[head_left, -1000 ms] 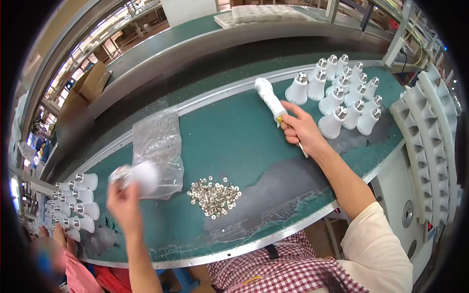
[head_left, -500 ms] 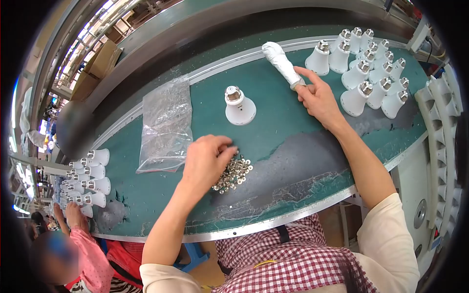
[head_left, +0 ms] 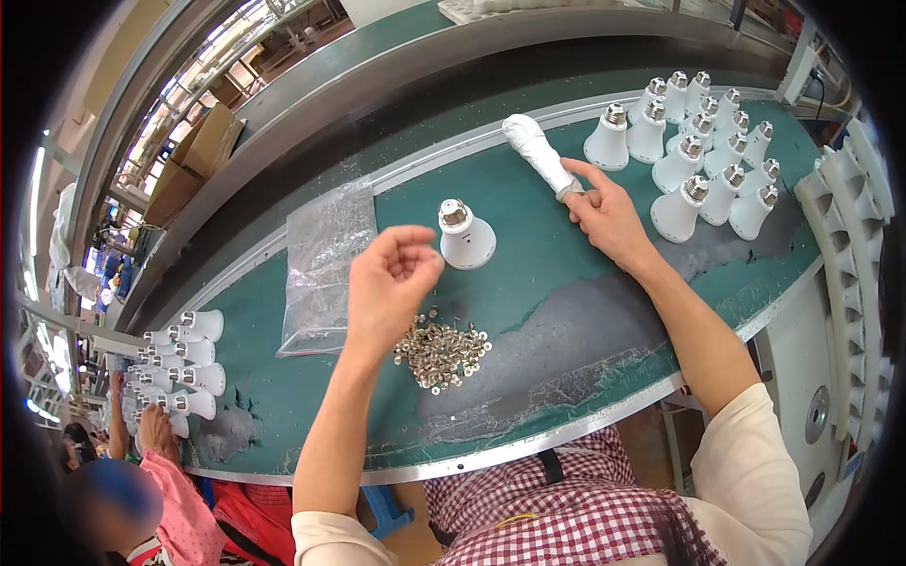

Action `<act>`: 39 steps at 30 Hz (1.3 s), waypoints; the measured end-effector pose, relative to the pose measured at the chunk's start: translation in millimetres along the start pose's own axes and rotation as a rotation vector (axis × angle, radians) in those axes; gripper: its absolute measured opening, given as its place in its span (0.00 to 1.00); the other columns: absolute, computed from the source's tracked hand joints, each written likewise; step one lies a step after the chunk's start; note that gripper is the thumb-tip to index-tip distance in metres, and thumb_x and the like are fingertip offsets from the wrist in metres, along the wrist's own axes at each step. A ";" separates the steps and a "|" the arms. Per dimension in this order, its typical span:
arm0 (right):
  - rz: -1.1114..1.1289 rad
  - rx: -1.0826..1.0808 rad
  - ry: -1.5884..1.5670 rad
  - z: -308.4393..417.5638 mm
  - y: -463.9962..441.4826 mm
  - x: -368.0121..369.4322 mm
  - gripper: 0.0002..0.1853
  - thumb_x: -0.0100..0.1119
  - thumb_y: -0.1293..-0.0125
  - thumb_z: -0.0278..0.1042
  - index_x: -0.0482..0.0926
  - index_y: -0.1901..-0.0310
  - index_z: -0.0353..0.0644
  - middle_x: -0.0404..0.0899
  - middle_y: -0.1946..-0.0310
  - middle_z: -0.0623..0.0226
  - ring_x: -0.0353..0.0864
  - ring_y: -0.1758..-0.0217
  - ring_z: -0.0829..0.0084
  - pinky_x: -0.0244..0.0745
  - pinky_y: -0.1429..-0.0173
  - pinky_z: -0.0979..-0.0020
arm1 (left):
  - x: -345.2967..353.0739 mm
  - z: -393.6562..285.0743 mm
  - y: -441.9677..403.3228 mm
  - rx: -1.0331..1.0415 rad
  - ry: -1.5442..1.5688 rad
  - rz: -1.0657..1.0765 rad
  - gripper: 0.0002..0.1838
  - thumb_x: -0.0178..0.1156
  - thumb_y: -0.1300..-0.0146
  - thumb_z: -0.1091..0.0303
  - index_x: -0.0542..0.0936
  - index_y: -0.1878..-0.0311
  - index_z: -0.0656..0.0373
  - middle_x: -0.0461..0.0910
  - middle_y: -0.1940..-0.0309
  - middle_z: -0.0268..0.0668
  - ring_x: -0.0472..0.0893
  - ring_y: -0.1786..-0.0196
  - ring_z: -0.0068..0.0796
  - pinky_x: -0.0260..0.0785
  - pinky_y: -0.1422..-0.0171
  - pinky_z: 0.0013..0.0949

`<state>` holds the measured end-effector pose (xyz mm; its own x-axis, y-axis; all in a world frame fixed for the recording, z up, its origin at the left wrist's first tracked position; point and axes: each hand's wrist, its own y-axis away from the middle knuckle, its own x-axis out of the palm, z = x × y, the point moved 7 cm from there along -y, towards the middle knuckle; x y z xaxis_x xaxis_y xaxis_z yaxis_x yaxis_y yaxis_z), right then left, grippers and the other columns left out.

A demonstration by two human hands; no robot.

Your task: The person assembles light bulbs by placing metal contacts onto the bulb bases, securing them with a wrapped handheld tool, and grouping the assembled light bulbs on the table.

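Note:
My left hand (head_left: 392, 288) is raised beside a white bulb housing (head_left: 469, 247) with a metal screw cap, which stands upright. Its fingers are curled toward the thumb, and anything pinched between them is too small or hidden to make out. Just below lies a loose pile of small metal contact pieces (head_left: 442, 355) on the green mat. In my right hand (head_left: 609, 222), closed fingers grip the lower end of a tool with a white-wrapped handle (head_left: 538, 156). The tool's working end is hidden by the fingers.
Several bulb housings (head_left: 678, 172) stand in a group at the right. A clear plastic bag (head_left: 328, 269) lies left of centre. At far left, another person's hand (head_left: 156, 429) is near more bulb housings (head_left: 200, 377). White moulded trays (head_left: 835, 226) line the right edge.
My left hand has risen from the metal pieces toward the single bulb housing, uncovering more of the pile. My right hand keeps hold of the wrapped tool. The camera view has shifted slightly.

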<state>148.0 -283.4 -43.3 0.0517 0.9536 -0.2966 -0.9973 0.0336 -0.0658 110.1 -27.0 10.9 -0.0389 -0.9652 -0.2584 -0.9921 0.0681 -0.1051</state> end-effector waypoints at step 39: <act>0.027 -0.023 0.025 2.2 -0.2 2.8 0.21 0.54 0.40 0.32 0.69 0.43 0.46 0.75 0.81 0.68 0.74 0.75 0.80 0.68 0.66 0.75 | 25.1 7.9 -51.0 -0.501 0.190 0.331 0.08 0.56 0.38 0.66 0.79 0.60 0.58 0.70 0.82 0.25 0.64 0.81 0.12 0.59 0.76 0.19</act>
<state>148.2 -280.1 -42.1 0.0264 0.9463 -0.3223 -0.9968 0.0007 -0.0796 160.6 -52.7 2.2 -0.3285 -0.9443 -0.0197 -0.8571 0.2892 0.4262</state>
